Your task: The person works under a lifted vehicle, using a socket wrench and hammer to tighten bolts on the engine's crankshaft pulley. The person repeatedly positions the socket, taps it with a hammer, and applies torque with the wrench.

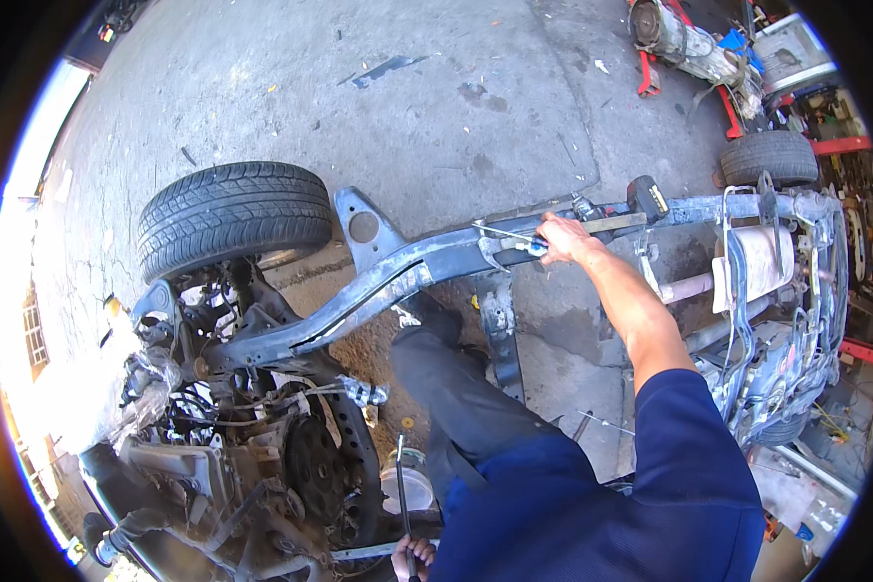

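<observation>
My right hand is closed at the top of the dark vehicle frame rail. From its fingers a thin metal rod points left, with a small blue piece beside it. Just right of that hand a cordless power tool with a black battery rests on the rail, by a flat metal bar. Low in the view my left hand wraps round a long dark bar, which stands up in front of a white bucket.
A tire stands at the left end of the rail, above a greasy engine. My leg is inside the frame, beside a crossmember. Another tire and a transmission on red stands are at the far right.
</observation>
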Motion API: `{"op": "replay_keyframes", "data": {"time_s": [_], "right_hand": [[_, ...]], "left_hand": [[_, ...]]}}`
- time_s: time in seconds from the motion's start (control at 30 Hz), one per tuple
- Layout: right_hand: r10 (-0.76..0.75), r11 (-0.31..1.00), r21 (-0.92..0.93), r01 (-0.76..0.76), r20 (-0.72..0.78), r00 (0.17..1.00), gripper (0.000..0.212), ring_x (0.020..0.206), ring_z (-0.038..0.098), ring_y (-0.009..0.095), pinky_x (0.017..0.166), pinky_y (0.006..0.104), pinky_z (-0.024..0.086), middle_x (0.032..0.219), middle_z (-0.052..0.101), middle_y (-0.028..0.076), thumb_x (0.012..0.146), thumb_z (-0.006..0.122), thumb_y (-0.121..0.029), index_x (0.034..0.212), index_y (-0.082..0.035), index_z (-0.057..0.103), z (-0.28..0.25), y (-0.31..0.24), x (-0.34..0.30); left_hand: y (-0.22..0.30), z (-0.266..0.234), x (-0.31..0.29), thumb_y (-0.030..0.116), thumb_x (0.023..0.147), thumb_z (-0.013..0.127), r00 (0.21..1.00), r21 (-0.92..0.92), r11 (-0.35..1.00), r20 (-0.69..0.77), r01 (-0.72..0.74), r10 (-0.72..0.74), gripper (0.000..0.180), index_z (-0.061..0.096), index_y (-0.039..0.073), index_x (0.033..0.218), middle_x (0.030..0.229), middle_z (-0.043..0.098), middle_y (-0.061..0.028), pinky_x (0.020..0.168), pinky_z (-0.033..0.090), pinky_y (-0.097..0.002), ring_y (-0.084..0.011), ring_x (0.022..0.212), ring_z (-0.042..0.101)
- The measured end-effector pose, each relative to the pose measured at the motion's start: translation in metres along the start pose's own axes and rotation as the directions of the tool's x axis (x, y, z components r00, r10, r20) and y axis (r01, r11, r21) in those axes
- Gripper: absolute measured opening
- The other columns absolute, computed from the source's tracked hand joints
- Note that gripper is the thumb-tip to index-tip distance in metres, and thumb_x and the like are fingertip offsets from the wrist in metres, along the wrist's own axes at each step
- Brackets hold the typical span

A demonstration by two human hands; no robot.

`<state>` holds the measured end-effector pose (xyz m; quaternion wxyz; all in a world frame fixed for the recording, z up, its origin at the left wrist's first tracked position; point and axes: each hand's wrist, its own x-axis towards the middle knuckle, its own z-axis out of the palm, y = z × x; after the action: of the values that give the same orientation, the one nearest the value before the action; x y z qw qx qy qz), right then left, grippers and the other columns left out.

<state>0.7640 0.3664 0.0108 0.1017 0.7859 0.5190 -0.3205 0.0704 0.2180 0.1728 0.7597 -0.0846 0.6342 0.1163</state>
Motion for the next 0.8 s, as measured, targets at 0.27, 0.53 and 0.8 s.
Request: {"op": "replay_keyframes", "data": {"time_s": [0.27, 0.53, 0.8], "right_hand": [[0.036, 0.994, 0.103, -0.049, 0.125, 0.991, 0.049, 0.095, 0.072, 0.029, 0.082, 0.0422, 0.056, 0.097, 0.075, 0.010, 0.065, 0.087, -0.032, 0.107, -0.010, 0.073, -0.003, -0.001, -0.006], [0.217, 0.961, 0.166, -0.221, 0.041, 0.975, 0.044, 0.072, 0.072, 0.024, 0.066, 0.0395, 0.057, 0.084, 0.073, 0.012, 0.069, 0.084, -0.033, 0.100, -0.003, 0.073, -0.062, -0.013, -0.117], [0.526, 0.462, 0.736, -0.494, 0.221, 0.821, 0.038, 0.061, 0.060, 0.019, 0.052, 0.0392, 0.044, 0.077, 0.067, 0.010, 0.068, 0.088, -0.023, 0.089, 0.004, 0.071, -0.073, -0.011, -0.208]], "left_hand": [[0.009, -0.072, 0.051, 0.032, 0.098, 0.055, 0.922, -0.340, 0.885, 0.326, 0.319, -0.207, 0.036, 0.042, 0.014, 0.070, 0.064, 0.039, -0.0006, 0.061, 0.036, -0.0330, -0.0180, 0.064, 0.041], [0.015, -0.029, 0.076, 0.026, 0.100, 0.056, 0.933, 0.207, 0.924, 0.237, -0.322, 0.272, 0.029, 0.057, 0.006, 0.079, 0.072, 0.055, -0.0034, 0.069, 0.044, -0.0323, -0.0180, 0.070, 0.052], [0.117, 0.075, 0.016, 0.027, 0.099, 0.058, 0.952, 0.200, 0.952, 0.244, -0.234, 0.182, 0.028, 0.056, 0.006, 0.080, 0.070, 0.053, -0.0028, 0.064, 0.044, -0.0307, -0.0162, 0.066, 0.051]]}}
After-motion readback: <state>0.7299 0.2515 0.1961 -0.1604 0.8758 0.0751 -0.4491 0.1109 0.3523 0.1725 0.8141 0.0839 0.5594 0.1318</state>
